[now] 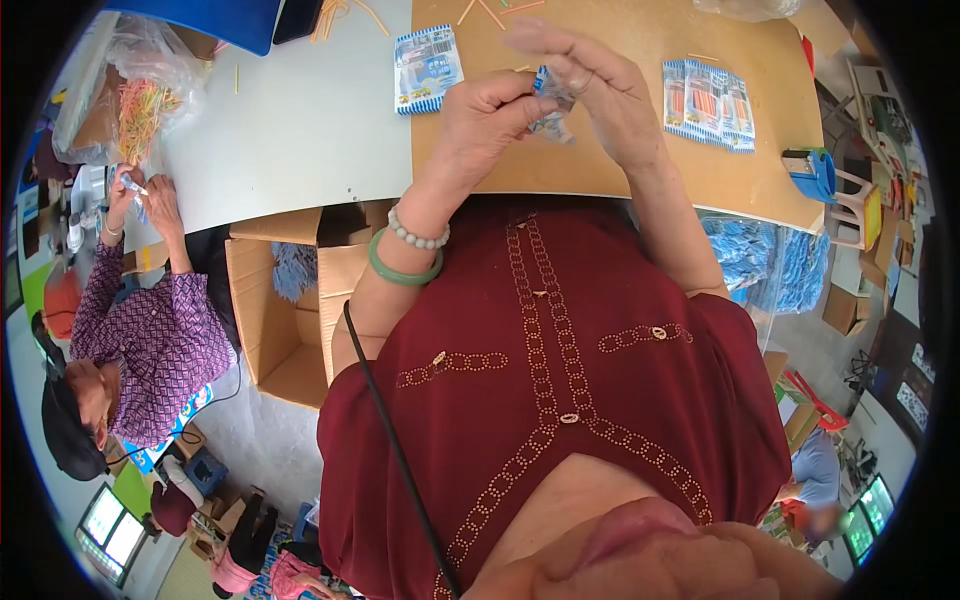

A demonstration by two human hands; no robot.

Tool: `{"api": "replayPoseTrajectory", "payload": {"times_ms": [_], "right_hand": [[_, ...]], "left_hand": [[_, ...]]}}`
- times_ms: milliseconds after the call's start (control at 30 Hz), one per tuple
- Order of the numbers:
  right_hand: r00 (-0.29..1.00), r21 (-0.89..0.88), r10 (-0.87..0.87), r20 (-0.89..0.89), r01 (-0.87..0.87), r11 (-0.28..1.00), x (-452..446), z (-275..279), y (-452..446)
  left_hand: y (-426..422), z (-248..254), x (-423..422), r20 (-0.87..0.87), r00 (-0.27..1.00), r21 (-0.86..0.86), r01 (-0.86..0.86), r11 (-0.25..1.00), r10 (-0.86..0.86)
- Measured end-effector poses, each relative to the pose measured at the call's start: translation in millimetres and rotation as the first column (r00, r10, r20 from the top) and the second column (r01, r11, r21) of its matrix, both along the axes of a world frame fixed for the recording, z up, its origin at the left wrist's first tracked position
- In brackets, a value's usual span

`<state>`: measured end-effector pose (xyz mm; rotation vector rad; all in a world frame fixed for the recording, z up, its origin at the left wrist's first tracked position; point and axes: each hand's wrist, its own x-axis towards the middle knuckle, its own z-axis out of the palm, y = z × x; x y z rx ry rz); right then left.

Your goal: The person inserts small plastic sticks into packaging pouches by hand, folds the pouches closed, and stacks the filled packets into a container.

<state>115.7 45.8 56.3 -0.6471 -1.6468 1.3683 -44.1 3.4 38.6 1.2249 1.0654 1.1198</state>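
Observation:
My left hand [490, 120], with a bead bracelet [418, 232] and a green bangle [404, 264] on its wrist, pinches a small crumpled blue-and-clear plastic packet [552, 112]. Close against the packet's other side is my right hand [615, 95]. Its fingers stretch leftward above the packet and are smeared by motion, so I cannot tell whether they grip it. A flat blue-and-white printed packet [428, 68] lies on the table left of my hands. Several similar packets [708, 105], with reddish sticks showing through, overlap on the right.
Thin coloured sticks [484, 12] lie at the table's far side. A blue tape dispenser [810, 172] stands at the right edge. Below the table are a cardboard box [285, 315] and bags of blue packets [770, 262]. At left, a co-worker [160, 340] works beside a bag of sticks [145, 112].

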Motion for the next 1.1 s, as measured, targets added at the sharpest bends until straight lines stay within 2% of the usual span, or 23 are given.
{"api": "replayPoseTrajectory", "payload": {"times_ms": [33, 100, 133, 200, 267, 333, 367, 433, 467, 500, 533, 567, 633, 667, 733, 833, 900, 933, 1000, 1033, 1100], "right_hand": [[0.994, 0.036, -0.016, 0.104, 0.012, 0.999, 0, -1, 0], [0.992, -0.004, -0.001, 0.124, 0.002, 1.0, 5, -7, -1], [0.989, -0.048, 0.013, 0.144, -0.006, 0.999, 8, -10, -2], [0.987, -0.052, -0.018, 0.158, 0.027, 0.998, 14, -11, -1], [0.983, -0.054, -0.058, 0.173, 0.069, 0.996, 15, -12, -1], [0.937, 0.02, -0.128, 0.324, 0.129, 0.992, 16, -14, -3], [0.936, 0.022, -0.137, 0.323, 0.137, 0.99, 19, -16, -3], [0.943, 0.009, -0.168, 0.286, 0.173, 0.985, 25, -22, -1], [0.944, 0.007, -0.168, 0.284, 0.173, 0.985, 25, -24, -1], [0.939, 0.082, -0.184, 0.289, 0.167, 0.982, 25, -26, -2], [0.934, 0.157, -0.202, 0.293, 0.161, 0.974, 26, -28, -2], [0.935, 0.157, -0.204, 0.291, 0.164, 0.974, 28, -34, -2], [0.981, -0.032, -0.157, 0.117, 0.161, 0.986, 32, -45, 1], [0.98, -0.033, -0.16, 0.117, 0.165, 0.986, 34, -48, 2], [0.988, -0.196, -0.141, 0.059, 0.15, 0.969, 35, -51, 1], [0.985, -0.228, -0.174, -0.019, 0.165, 0.96, 36, -58, 2], [0.992, -0.258, -0.128, -0.009, 0.121, 0.959, 36, -67, 5], [0.997, -0.287, -0.078, 0.0, 0.075, 0.955, 36, -69, 5], [0.995, -0.287, -0.082, -0.052, 0.064, 0.956, 37, -65, 1], [0.992, -0.286, -0.077, -0.099, 0.046, 0.957, 36, -62, 1], [0.994, -0.272, -0.068, -0.086, 0.042, 0.961, 37, -65, 4]], "left_hand": [[0, -1, 1, 0.0, 1.0, 0.002, -0.001, 1.0, 0.001], [0, -8, 2, 0.026, 1.0, 0.112, -0.019, 0.993, 0.017], [1, -11, -1, 0.025, 1.0, 0.112, -0.021, 0.993, 0.018], [4, -17, -7, 0.16, 0.987, 0.041, 0.022, 0.999, -0.029], [4, -20, -5, 0.227, 0.973, 0.054, 0.016, 0.998, -0.028], [5, -19, -2, 0.293, 0.955, 0.066, 0.023, 0.998, -0.042], [5, -17, -1, 0.313, 0.949, 0.05, 0.025, 0.998, -0.039], [5, -14, -1, 0.331, 0.943, 0.034, 0.023, 0.999, -0.033], [4, -13, -2, 0.234, 0.971, 0.029, 0.041, 0.999, -0.047], [3, -13, -3, 0.133, 0.989, 0.022, 0.06, 0.998, -0.062], [2, -14, -3, 0.13, 0.989, 0.021, 0.061, 0.998, -0.063], [3, -16, -3, 0.129, 0.992, 0.012, 0.01, 1.0, -0.011], [6, -22, -3, 0.127, 0.991, 0.004, -0.039, 0.999, 0.038], [7, -25, -3, 0.168, 0.984, 0.031, -0.058, 0.998, 0.052], [6, -24, 1, 0.205, 0.977, 0.053, -0.064, 0.997, 0.052], [11, -23, 7, 0.292, 0.956, -0.03, -0.013, 0.999, 0.021], [13, -31, 8, 0.108, 0.994, 0.101, -0.015, 0.995, 0.004], [10, -31, 10, 0.105, 0.994, 0.098, -0.009, 0.995, -0.001], [9, -27, 13, 0.216, 0.968, 0.097, -0.151, 0.984, 0.127], [11, -28, 13, 0.216, 0.969, 0.101, -0.148, 0.984, 0.123], [12, -28, 14, 0.267, 0.958, 0.087, -0.129, 0.988, 0.102]]}}
